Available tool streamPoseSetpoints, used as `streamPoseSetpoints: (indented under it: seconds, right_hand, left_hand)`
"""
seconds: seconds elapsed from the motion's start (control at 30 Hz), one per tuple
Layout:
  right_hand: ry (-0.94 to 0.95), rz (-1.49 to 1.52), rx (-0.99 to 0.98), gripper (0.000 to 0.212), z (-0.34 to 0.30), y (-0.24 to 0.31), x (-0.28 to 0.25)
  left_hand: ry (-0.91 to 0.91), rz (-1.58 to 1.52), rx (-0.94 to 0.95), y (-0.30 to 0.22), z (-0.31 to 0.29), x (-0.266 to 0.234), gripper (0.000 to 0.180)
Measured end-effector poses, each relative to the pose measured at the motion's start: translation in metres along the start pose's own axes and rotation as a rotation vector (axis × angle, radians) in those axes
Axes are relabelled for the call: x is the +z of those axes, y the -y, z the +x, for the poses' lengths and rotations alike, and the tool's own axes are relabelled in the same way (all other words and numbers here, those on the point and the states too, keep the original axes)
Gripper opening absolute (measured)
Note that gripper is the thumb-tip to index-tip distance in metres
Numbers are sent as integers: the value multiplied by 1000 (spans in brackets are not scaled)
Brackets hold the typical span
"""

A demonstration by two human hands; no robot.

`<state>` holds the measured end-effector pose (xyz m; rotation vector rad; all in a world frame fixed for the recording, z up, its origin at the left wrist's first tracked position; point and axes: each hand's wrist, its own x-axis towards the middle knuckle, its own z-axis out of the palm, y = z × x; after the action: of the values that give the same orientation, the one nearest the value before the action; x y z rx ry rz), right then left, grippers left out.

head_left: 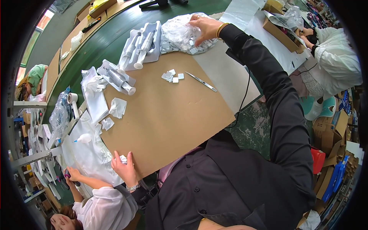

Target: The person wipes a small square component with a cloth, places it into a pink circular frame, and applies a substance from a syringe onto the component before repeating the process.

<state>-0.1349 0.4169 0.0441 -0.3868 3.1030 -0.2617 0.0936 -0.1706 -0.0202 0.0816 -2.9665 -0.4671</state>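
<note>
My right hand (207, 28) reaches over a clear plastic bag (174, 32) at the far edge of a brown cardboard sheet (165, 115). Its thumb and fingers are apart, touching the bag, which holds many small white pieces. At the sheet's near left corner is my left hand (124, 168), fingers spread. A small white crumpled piece (123, 158) shows between them; whether it is gripped I cannot tell. Several small white square tiles (168, 75) lie on the cardboard, with metal tweezers (201, 81) to their right.
White syringes (145, 48) lie in plastic trays beyond the sheet. White wipes (117, 107) and a small white bottle (84, 138) are at left. A black cable (245, 96) hangs at right. Co-workers sit at lower left (105, 203) and upper right (337, 53).
</note>
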Motion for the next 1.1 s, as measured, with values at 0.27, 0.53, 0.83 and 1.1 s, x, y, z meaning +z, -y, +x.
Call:
streamPoseSetpoints:
  seconds: [0.27,0.53,0.83,1.1]
  right_hand:
    - [-15,-29,12,76,0,9,-1]
    - [-119,-105,-23,48,5,5,3]
    - [-356,-196,-51,32,10,14,0]
    - [-458,-232,-58,22,8,16,-7]
  left_hand:
    - [15,-15,14,2,-1,0,68]
    - [-19,9,35,2,-2,2,67]
    - [9,-21,5,1,-1,0,67]
    - [-4,-9,5,1,-4,0,67]
